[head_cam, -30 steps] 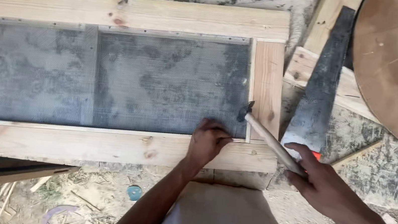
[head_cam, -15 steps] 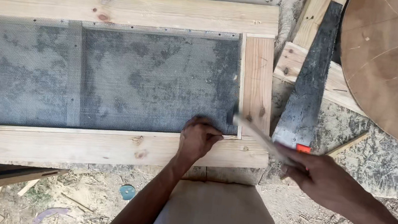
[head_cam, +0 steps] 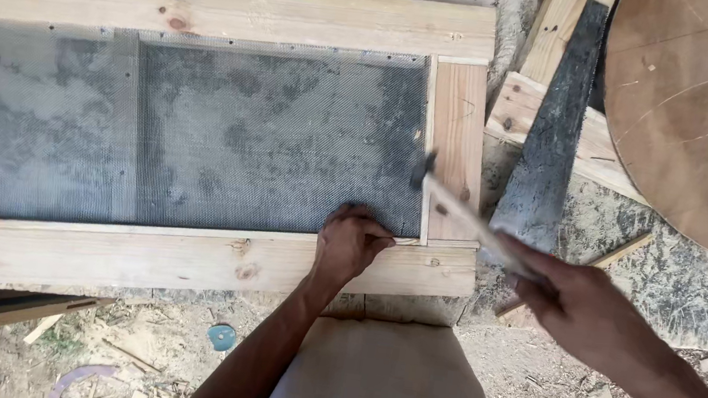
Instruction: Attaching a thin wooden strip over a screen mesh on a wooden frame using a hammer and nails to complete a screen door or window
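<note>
A wooden frame point(head_cam: 216, 6) with grey wire mesh point(head_cam: 200, 131) stretched across it lies flat below me. My left hand point(head_cam: 350, 242) rests on the lower rail at the mesh's bottom right corner, fingers pinched together on the mesh edge; what they pinch is too small to tell. My right hand point(head_cam: 580, 303) grips the wooden handle of a hammer point(head_cam: 460, 216), blurred with motion. Its dark head hangs just above the frame's right upright, near the mesh corner.
A hand saw point(head_cam: 549, 151) lies on planks right of the frame. A large round wooden board point(head_cam: 706, 116) sits at the top right. Wood chips, sawdust, a small blue cap point(head_cam: 221, 337) and offcuts litter the ground. My knee point(head_cam: 385, 383) is below the frame.
The hammer has swung up and to the left, its head now above the right upright. My left hand stays pinched at the mesh corner. The view has shifted slightly.
</note>
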